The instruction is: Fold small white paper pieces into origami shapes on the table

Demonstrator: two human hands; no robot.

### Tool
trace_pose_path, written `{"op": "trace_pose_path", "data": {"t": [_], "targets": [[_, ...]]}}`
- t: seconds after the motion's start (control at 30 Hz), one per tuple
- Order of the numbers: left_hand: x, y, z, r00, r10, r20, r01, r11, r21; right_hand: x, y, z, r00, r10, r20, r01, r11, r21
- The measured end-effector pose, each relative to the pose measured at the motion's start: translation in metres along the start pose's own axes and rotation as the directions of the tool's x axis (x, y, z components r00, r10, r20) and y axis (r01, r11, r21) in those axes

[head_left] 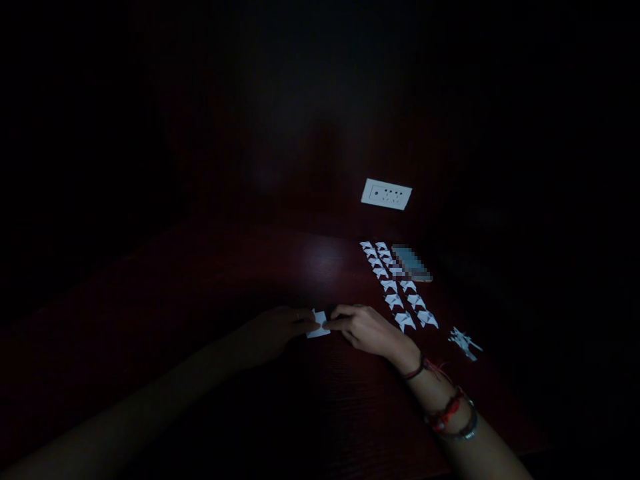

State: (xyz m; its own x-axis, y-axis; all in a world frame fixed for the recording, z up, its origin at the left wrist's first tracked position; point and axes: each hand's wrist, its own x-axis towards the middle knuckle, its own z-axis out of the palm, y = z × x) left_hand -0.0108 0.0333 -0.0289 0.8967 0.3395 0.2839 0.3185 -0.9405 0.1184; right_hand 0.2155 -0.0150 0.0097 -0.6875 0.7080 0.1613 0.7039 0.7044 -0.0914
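Observation:
A small white folded piece of paper (317, 331) lies low over the dark red table between my hands. My left hand (277, 330), in shadow, has its fingertips closed on the paper's left side. My right hand (369, 329) reaches in from the other side, its fingers bent and the fingertips pinching at the paper's right edge. Red and dark bracelets circle the right wrist and forearm. To the right of my right hand stand two rows of several small folded white paper figures (393, 300).
A phone-like flat object (411, 263), blurred out, lies beside the far paper figures. A small heap of white paper strips (465, 343) is at the right of the table (240, 273). A white socket panel (387, 194) is on the back wall. The surroundings are very dark.

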Motion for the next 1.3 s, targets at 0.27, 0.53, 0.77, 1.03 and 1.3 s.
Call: {"op": "trace_pose_path", "data": {"t": [0.27,0.53,0.77,1.03,1.3], "targets": [[-0.0007,-0.0052,0.0064,1.0,-0.017,0.003,0.017,1.0,0.01,-0.0003,-0.0006,-0.0004,1.0,0.007,0.017,-0.007,1.0,-0.022],[-0.0033,-0.0033,0.0002,1.0,-0.023,0.0,0.023,1.0,0.001,-0.0015,0.0031,-0.0025,1.0,-0.002,0.02,0.002,1.0,-0.006],[-0.005,-0.0081,0.0046,0.998,-0.037,0.048,0.036,0.999,0.026,-0.0044,0.0069,-0.0052,0.999,0.018,-0.04,-0.017,1.0,0.015],[-0.0044,-0.0021,0.0007,0.998,-0.058,0.021,0.056,0.995,0.084,-0.0009,0.0018,-0.0012,1.0,-0.001,-0.004,0.001,1.0,0.018],[-0.0026,-0.0007,-0.0018,0.999,-0.051,0.016,0.05,0.995,0.086,-0.0003,0.0078,-0.0015,1.0,-0.008,-0.001,0.008,1.0,0.028]]}}
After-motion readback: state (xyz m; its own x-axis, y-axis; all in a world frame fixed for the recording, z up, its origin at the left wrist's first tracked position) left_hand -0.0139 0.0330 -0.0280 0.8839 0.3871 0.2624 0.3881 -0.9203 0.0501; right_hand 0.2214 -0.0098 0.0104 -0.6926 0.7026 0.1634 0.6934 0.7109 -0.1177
